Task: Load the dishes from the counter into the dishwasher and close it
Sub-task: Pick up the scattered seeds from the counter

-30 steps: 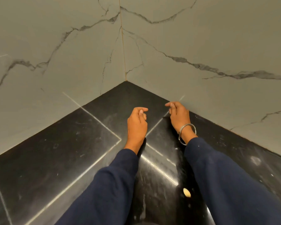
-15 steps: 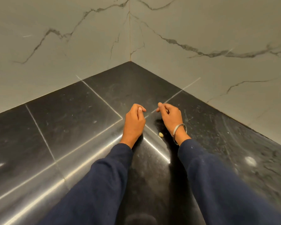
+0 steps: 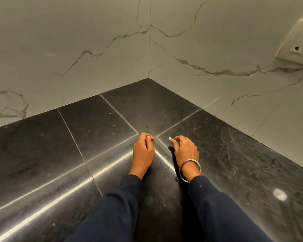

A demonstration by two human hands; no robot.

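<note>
No dishes and no dishwasher are in view. My left hand (image 3: pixel 143 152) hovers low over the black stone counter (image 3: pixel 87 137), fingers loosely curled, thumb against the index finger, holding nothing. My right hand (image 3: pixel 185 151), with a metal bangle (image 3: pixel 190 169) on the wrist, is beside it, fingers also loosely curled. A small pale crumb-like bit (image 3: pixel 169 138) sits at the tip of my right fingers; I cannot tell whether they touch it.
The counter runs into a corner between two grey marble walls (image 3: pixel 77 49). A white wall socket (image 3: pixel 301 44) is at the upper right. A white smudge (image 3: pixel 280 194) marks the counter at the right.
Both hands have drawn back from the corner toward me. The view has shifted, bringing the socket in. The pale bit, earlier near my right forearm, is now at my right fingertips.
</note>
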